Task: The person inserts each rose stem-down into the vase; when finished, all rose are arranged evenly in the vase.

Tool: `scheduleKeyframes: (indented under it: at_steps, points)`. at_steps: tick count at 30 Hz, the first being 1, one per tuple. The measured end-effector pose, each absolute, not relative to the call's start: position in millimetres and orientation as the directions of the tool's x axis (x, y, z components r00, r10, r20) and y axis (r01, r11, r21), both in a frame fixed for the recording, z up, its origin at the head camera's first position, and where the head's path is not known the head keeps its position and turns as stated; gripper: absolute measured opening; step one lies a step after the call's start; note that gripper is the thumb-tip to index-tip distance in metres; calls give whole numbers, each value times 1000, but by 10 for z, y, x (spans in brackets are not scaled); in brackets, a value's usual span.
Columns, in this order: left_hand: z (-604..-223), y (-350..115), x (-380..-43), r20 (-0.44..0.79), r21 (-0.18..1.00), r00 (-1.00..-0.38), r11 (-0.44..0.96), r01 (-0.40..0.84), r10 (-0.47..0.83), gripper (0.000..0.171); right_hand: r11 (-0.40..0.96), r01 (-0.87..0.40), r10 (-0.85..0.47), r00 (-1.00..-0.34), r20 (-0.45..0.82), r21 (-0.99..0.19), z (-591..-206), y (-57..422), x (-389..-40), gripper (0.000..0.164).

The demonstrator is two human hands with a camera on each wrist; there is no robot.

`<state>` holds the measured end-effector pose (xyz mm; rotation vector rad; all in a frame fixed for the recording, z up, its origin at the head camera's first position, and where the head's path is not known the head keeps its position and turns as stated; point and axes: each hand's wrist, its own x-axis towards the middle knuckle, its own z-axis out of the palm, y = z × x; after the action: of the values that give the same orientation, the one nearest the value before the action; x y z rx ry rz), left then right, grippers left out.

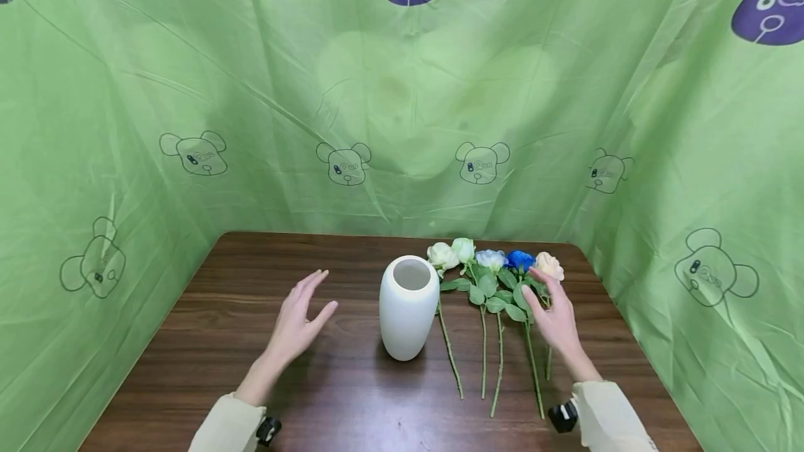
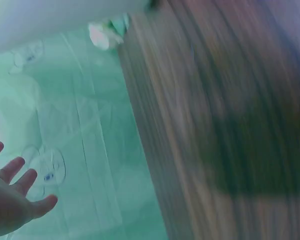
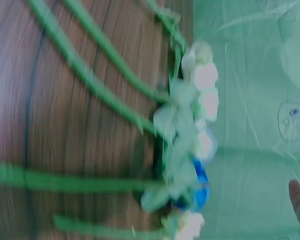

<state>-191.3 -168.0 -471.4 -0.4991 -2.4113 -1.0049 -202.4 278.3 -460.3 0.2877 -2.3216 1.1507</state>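
I see my left hand (image 1: 300, 319) spread flat at 9 o'clock of the smooth, rounded white vase (image 1: 408, 305); my right hand (image 1: 553, 316), fingers straight, hovers over the peach rose (image 1: 550, 265), possibly touching its stem; wood-grain table (image 1: 251, 284)

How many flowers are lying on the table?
5, side by side right of the white vase: cream flower nearest it, pale green flower, light blue flower, dark blue flower, then peach flower by the right hand.

One white vase (image 1: 409, 316); five flowers (image 1: 484, 277) (two white, pale blue, blue, peach).
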Motion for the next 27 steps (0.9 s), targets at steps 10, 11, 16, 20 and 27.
scheduleKeyframes:
  at_steps: [10,11,16,20,27]
  points:
    - [-4763,-1186,-1762,331,851,-925,365,378,188,64,222,-300,130,-934,333,-928,-5081,2277,-2124,32]
    - [-4738,-1147,-1750,309,877,-930,319,359,197,66,243,-234,146,-950,275,-941,-5064,2180,-2091,33]
    - [-4514,-1001,-1673,184,967,-957,135,217,223,71,292,-70,154,-981,119,-954,-5216,1904,-2086,31]
    - [-4384,-947,-1640,107,981,-969,133,139,221,72,291,3,137,-990,39,-957,-5336,1782,-2118,32]
    - [-4426,-923,-1704,-36,996,-973,87,-16,230,72,380,52,105,-994,-13,-924,-5502,1657,-2207,33]
